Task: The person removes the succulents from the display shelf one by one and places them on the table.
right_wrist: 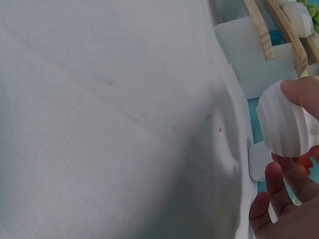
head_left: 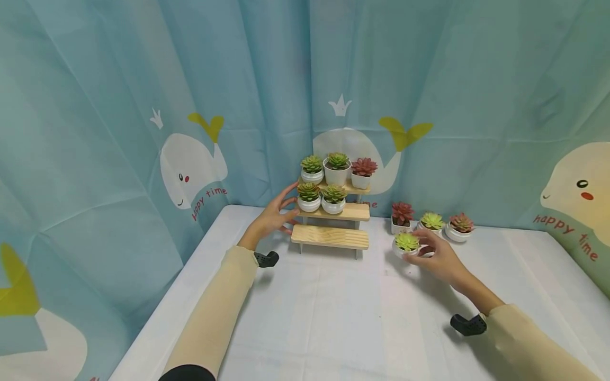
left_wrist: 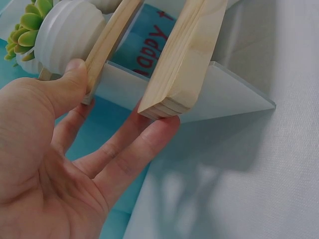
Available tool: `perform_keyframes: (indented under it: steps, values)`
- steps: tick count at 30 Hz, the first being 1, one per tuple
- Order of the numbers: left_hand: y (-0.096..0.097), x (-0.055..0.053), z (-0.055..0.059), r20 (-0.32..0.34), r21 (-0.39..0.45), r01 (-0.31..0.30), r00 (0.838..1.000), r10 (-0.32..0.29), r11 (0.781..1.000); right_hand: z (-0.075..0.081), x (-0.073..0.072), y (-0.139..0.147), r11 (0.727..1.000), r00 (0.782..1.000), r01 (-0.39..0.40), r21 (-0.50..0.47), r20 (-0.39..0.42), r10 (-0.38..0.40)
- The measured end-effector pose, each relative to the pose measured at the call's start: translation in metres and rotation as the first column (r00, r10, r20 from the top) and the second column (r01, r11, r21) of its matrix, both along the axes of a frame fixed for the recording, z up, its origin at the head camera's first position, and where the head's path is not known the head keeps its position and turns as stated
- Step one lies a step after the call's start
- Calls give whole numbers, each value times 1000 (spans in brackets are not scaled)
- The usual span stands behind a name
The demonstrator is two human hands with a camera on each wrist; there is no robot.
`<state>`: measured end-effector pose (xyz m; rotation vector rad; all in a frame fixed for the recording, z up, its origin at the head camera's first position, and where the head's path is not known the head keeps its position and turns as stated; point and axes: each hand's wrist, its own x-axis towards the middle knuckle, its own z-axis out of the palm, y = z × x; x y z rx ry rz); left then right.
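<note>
A three-tier wooden plant stand [head_left: 329, 236] stands towards the back of the table. My left hand [head_left: 271, 216] is at its left end, fingers spread; in the left wrist view the thumb meets the middle board [left_wrist: 110, 42] and two fingertips touch the end of the lowest board [left_wrist: 177, 69]. Between thumb and fingers, my right hand [head_left: 440, 259] holds a small potted succulent [head_left: 407, 242], light green in a round white pot [right_wrist: 284, 122]. The hand is right of the stand, close in front of other potted succulents.
Three potted plants fill the top tier, including a red succulent [head_left: 364, 168]; two green ones [head_left: 334, 194] sit on the middle tier. At right, a red plant [head_left: 402, 212], a green one [head_left: 431, 221] and a reddish one [head_left: 460, 225] stand near the curtain [head_left: 476, 174].
</note>
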<state>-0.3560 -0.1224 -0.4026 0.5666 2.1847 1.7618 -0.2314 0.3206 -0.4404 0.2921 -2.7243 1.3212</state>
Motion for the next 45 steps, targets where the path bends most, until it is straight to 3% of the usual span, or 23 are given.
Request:
perform_keyframes:
  steps: [15, 23, 45]
  values:
    - [1, 0, 1, 11, -4, -6, 1000, 6, 1000, -10, -6, -1, 997, 998, 20, 68, 65, -24]
    - [0, 0, 1, 7, 5, 3, 1000, -3, 1000, -13, -7, -2, 995, 999, 0, 99, 53, -6]
    - [0, 0, 0, 7, 2, 3, 1000, -3, 1000, -17, -9, -1, 997, 997, -13, 70, 77, 7]
